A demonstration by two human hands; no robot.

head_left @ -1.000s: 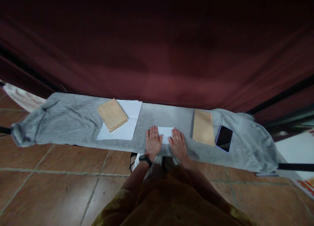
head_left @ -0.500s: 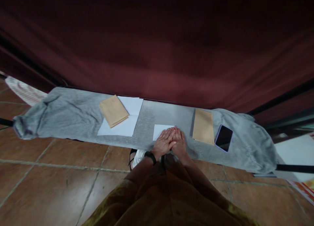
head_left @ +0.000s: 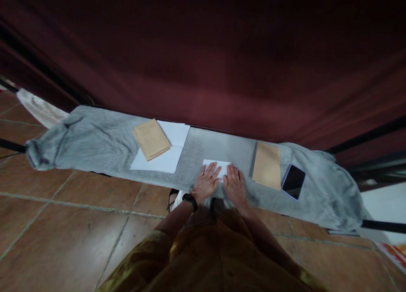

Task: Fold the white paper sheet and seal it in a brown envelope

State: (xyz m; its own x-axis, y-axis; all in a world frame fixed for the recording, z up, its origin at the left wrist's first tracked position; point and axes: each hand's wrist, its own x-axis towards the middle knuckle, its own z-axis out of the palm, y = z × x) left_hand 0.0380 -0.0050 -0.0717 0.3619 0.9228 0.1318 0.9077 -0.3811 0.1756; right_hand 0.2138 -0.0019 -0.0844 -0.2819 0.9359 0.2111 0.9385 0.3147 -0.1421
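Observation:
A small folded white paper point(head_left: 215, 165) lies on a grey cloth-covered bench point(head_left: 95, 144). My left hand point(head_left: 207, 183), with a black band at its wrist, rests flat on the paper's near left part, fingers stretched out. My right hand point(head_left: 235, 184) lies flat beside it on the paper's right end, fingers also straight. Both hands press down and hold nothing.
To the left lie white sheets point(head_left: 165, 156) with a stack of tan envelopes point(head_left: 151, 138) on top. Right of my hands are a tan envelope point(head_left: 267, 165) and a dark phone point(head_left: 293, 181). A dark red curtain point(head_left: 203, 72) hangs behind; brown floor tiles point(head_left: 63, 224) lie in front.
My left hand slid right across the paper until it met my right hand, then drew back left a little. Both hands now lie flat side by side. The view shifted slightly.

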